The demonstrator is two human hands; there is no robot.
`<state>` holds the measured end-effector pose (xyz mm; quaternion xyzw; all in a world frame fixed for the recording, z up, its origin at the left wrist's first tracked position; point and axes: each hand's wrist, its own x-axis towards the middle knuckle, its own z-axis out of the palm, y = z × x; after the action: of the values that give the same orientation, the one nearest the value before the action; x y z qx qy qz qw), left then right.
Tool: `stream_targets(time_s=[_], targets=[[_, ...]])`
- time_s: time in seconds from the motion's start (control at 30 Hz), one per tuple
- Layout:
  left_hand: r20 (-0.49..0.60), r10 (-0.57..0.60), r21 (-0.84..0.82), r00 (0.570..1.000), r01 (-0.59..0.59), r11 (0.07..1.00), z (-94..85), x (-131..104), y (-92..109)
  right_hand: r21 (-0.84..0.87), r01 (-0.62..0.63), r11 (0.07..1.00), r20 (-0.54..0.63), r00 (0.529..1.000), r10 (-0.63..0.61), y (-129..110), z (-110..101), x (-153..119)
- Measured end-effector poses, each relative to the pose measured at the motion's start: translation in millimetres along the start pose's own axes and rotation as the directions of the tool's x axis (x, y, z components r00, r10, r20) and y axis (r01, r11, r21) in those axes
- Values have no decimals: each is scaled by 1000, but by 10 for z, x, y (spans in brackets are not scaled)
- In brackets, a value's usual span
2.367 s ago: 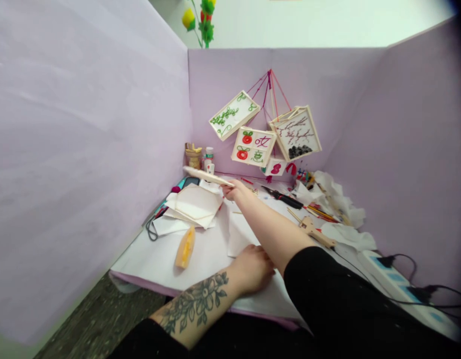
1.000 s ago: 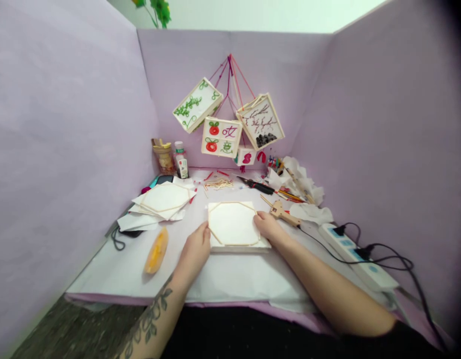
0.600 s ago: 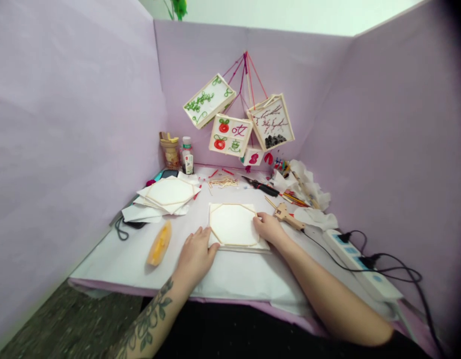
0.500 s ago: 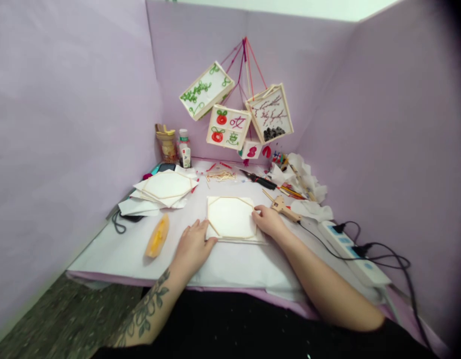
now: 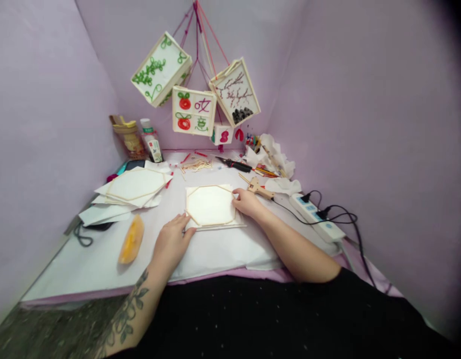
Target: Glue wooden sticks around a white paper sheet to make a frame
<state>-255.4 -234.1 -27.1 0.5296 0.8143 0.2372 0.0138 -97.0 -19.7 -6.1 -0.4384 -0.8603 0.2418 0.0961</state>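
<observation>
A white paper panel with an eight-sided frame of thin sticks [image 5: 211, 205] lies flat on the table in front of me. My left hand [image 5: 173, 238] rests at its lower left corner, fingers spread, thumb by the near edge. At the right edge, my right hand [image 5: 247, 203] has its thumb and fingers closed on the panel's border. Just beyond that hand lies a tan glue gun [image 5: 260, 188]. An orange and yellow boat-shaped object [image 5: 131, 240] sits left of my left hand.
Papers with another stick frame [image 5: 135, 184] lie at the left. Pliers [image 5: 236, 165] and loose sticks [image 5: 196, 166] are at the back. A power strip [image 5: 317, 218] with cables stands right. Decorated boxes [image 5: 194, 110] hang on cords above the table's far side.
The view has turned, so the whole scene sits further left and a little higher. Both hands stay at the same places on the panel.
</observation>
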Motion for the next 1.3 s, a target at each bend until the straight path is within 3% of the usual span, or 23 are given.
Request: stream_targets(time_s=[0.37,0.5,0.6,0.7,0.77,0.87,1.13,1.3], targets=[[38,-19,76,999,16,997,-60,-10,61,0,31,1000,-71,997,-31,65,114,87],[32,-18,81,999,16,997,-35,-22,52,-102,169,980,-121,976,-181,-15,48,341],[-50,45,99,998,-40,994,-25,-67,68,-165,312,936,-28,947,-321,-162,-19,679],[-207,207,136,956,-181,974,-35,-127,102,-216,319,923,157,944,-290,-296,-47,989],[-252,322,153,913,-291,944,-39,-154,114,-235,313,920,224,939,-262,-334,-48,1118],[-208,384,165,899,-355,920,-28,-155,112,-272,336,902,284,924,-258,-320,-43,1194],[-110,340,233,934,-309,922,-2,-101,139,-390,514,764,297,856,-424,-201,-31,1152],[-114,337,255,935,-300,919,3,-97,154,-351,527,774,324,844,-427,-162,-50,1125]])
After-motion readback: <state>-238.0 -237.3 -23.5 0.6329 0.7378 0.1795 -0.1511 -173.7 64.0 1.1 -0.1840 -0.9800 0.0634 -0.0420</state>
